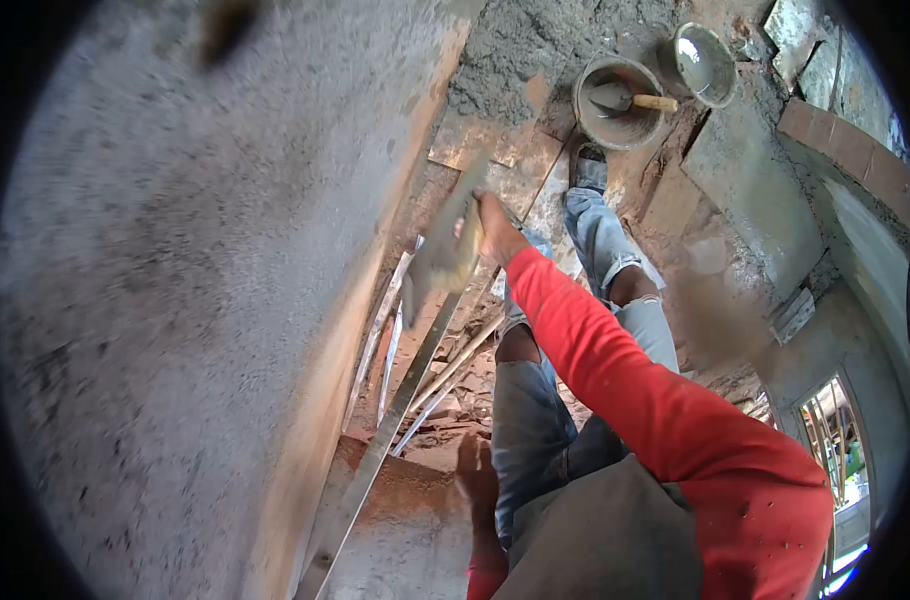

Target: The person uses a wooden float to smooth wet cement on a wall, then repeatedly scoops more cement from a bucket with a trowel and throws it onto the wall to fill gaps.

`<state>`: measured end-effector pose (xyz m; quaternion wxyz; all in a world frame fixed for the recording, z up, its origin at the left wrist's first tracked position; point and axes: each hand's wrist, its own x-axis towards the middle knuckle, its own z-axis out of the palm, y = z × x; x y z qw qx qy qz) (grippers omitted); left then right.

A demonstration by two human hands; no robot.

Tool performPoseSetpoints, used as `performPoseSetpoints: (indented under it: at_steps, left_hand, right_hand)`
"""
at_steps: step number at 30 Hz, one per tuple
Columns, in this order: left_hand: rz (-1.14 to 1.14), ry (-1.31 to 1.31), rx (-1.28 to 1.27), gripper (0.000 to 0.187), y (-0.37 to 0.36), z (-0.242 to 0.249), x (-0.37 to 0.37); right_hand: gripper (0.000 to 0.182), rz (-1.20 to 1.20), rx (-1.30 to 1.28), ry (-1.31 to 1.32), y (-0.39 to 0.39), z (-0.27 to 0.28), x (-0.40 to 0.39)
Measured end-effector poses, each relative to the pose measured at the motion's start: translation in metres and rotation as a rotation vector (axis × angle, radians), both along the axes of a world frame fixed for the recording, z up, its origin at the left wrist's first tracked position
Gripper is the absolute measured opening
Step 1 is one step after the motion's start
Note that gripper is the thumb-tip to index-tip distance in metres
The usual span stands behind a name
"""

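My right hand (495, 232), at the end of a red sleeve, is wrapped round the handle of a plastering float (445, 245). The float is smeared with grey mortar, blurred, and tilted near the edge of the rough grey wall (205, 260). Below it, a long straight bar (395, 410) runs down along the wall's edge. My left hand (477, 474) is low in the view beside my thigh, its fingers apart and slightly blurred, over a brownish ledge (400, 500). Nothing shows in it.
A round tub (600, 128) holds a trowel (625, 100); another bucket (703, 65) stands beside it. Wet mortar (505, 55) lies at the top. Thin strips (380, 335) and rubble lie by the wall. Flat boards (760, 190) and a window opening (840, 440) are at right.
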<state>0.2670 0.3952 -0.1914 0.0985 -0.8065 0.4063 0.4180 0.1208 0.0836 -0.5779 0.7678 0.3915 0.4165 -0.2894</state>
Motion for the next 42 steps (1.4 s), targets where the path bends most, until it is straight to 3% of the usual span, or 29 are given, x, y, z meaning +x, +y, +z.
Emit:
performPoseSetpoints:
  at_steps: [1, 2, 9, 15, 18, 20, 21, 23, 25, 26, 27, 28, 29, 31, 33, 35, 38, 40, 42]
  left_hand:
    - [-0.153, 0.052, 0.015, 0.042, 0.030, -0.025, 0.012]
    - [0.213, -0.009, 0.166, 0.046, -0.012, -0.025, -0.021]
    - [0.301, 0.076, 0.179, 0.043, -0.017, -0.062, -0.006]
    - [0.249, 0.132, 0.155, 0.037, -0.045, -0.101, 0.006]
    - [0.001, 0.091, 0.022, 0.046, -0.061, -0.146, 0.007]
    - [0.002, 0.115, 0.004, 0.049, -0.109, -0.168, -0.028]
    - [0.052, 0.138, 0.050, 0.050, -0.138, -0.182, -0.051]
    - [0.133, 0.392, 0.044, 0.051, -0.180, -0.233, -0.084]
    - [0.196, 0.491, 0.007, 0.050, -0.200, -0.325, -0.117]
    - [0.006, 0.439, -0.038, 0.051, -0.229, -0.363, -0.151]
    - [-0.185, 0.376, -0.041, 0.052, -0.254, -0.395, -0.179]
    - [-0.091, 0.490, 0.145, 0.058, -0.286, -0.427, -0.207]
    - [0.029, 0.550, 0.035, 0.070, -0.302, -0.464, -0.242]
    - [0.136, 0.645, -0.043, 0.094, -0.326, -0.543, -0.296]
    - [0.257, 0.630, -0.166, 0.073, -0.356, -0.581, -0.345]
    - [0.248, 0.526, -0.125, 0.044, -0.367, -0.622, -0.368]
    - [0.246, 0.439, -0.228, 0.034, -0.376, -0.603, -0.385]
    - [0.125, 0.379, -0.248, 0.034, -0.373, -0.575, -0.378]
    - [0.037, 0.312, -0.344, 0.035, -0.353, -0.553, -0.363]
  right_hand:
    - [0.047, -0.041, 0.014, -0.016, -0.003, -0.020, 0.011]
    - [0.047, -0.053, -0.010, 0.013, -0.007, -0.026, 0.022]
    - [0.044, -0.107, -0.128, 0.147, -0.037, -0.003, 0.074]
    - [0.040, 0.137, -0.099, 0.214, 0.000, 0.011, -0.018]
    - [0.040, 0.188, -0.121, 0.461, 0.025, 0.002, -0.116]
    - [0.038, 0.621, -0.246, 0.965, 0.056, -0.061, -0.180]
    - [0.035, 1.079, -0.416, 1.422, 0.060, -0.076, -0.221]
    - [0.029, 1.357, -0.569, 1.550, 0.038, -0.072, -0.290]
    - [0.043, 1.793, -0.768, 1.580, -0.009, -0.091, -0.349]
    - [0.045, 1.857, -0.845, 1.945, -0.020, -0.134, -0.372]
    - [0.045, 1.964, -0.918, 2.070, -0.023, -0.172, -0.401]
    - [0.044, 2.055, -1.000, 2.180, -0.033, -0.183, -0.417]
    - [0.037, 2.279, -0.977, 1.817, -0.055, -0.181, -0.431]
    - [0.035, 2.387, -1.188, 2.036, -0.050, -0.231, -0.460]
    - [0.034, 2.447, -1.303, 1.691, -0.046, -0.244, -0.471]
    - [0.031, 2.343, -1.251, 1.722, -0.036, -0.234, -0.471]
    - [0.024, 2.146, -1.007, 1.591, -0.021, -0.162, -0.468]
    - [0.024, 1.955, -0.908, 1.542, -0.016, -0.114, -0.473]
    - [0.024, 1.844, -0.897, 1.626, -0.002, -0.095, -0.478]
